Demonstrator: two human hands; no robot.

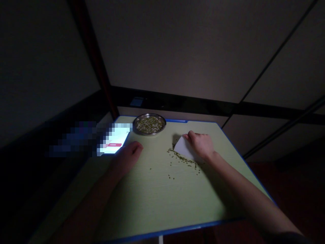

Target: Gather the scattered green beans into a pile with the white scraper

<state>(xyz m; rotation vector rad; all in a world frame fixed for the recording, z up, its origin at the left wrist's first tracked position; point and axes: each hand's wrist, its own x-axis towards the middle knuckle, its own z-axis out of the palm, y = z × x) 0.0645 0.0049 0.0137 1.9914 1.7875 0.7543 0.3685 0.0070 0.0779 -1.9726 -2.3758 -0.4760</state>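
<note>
My right hand (201, 144) is closed on a white card (185, 149), pinching its upper edge. The card is tilted, and its lower edge meets a strip of small green beans (181, 158) that look like mung beans. A few more lie loose on the table nearer to me. On the left side, my left hand (129, 154) rests as a loose fist on the tabletop, with nothing showing in it. Beyond both hands stands a round metal dish (162, 130), its bottom spread with the same green beans.
The pale green table (157, 203) has a blue edge. By my left hand a bright screen (118, 135) with a red bar lies at the table's left side, partly pixelated. Behind the table rises a panelled wall (177, 51) with a dark band. The surroundings are dim.
</note>
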